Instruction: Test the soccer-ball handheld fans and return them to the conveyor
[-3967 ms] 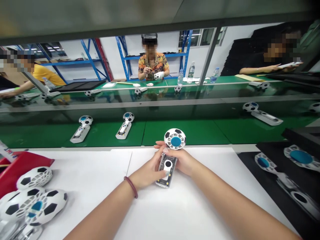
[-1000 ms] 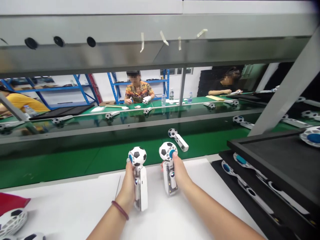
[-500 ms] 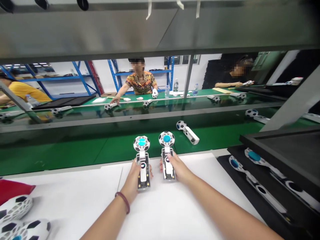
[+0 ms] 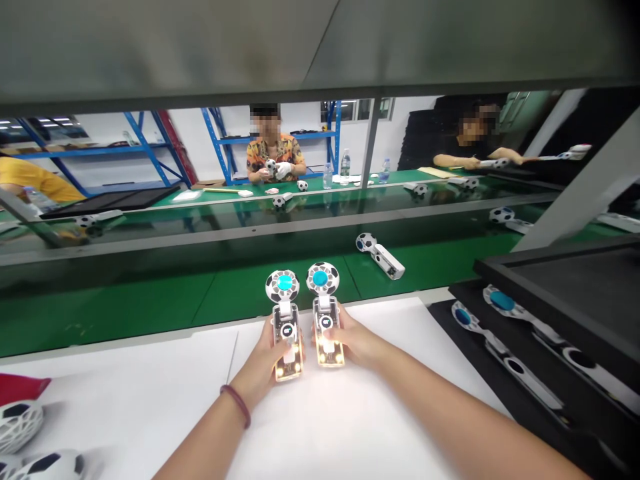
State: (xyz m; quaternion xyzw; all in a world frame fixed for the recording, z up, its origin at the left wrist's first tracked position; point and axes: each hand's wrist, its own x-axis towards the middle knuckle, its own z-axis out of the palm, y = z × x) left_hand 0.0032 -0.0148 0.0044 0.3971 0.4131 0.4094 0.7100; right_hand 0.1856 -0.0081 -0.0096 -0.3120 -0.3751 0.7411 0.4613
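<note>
Two soccer-patterned handheld devices stand side by side over the white table sheet, each with a round head, blue centre and clear body. My left hand (image 4: pixel 270 353) is wrapped round the left device (image 4: pixel 285 285), thumb on its front below a small round display. My right hand (image 4: pixel 353 337) holds the right device (image 4: pixel 323 279) the same way, thumb on its front. Warm lights glow in the lower part of both bodies. The two devices are close together but apart.
Another white device (image 4: pixel 387 262) lies on the green belt (image 4: pixel 150 300) beyond. Black trays (image 4: pixel 560 280) with more devices are at the right. Soccer-patterned balls (image 4: pixel 20 423) and a red item (image 4: pixel 23 388) sit at the left. People work across the belt, under an overhead panel.
Lights have come on in both devices, and both thumbs have moved lower on them. The right device is nearer the left one. Across the belt, a person's reaching arm has drawn back.
</note>
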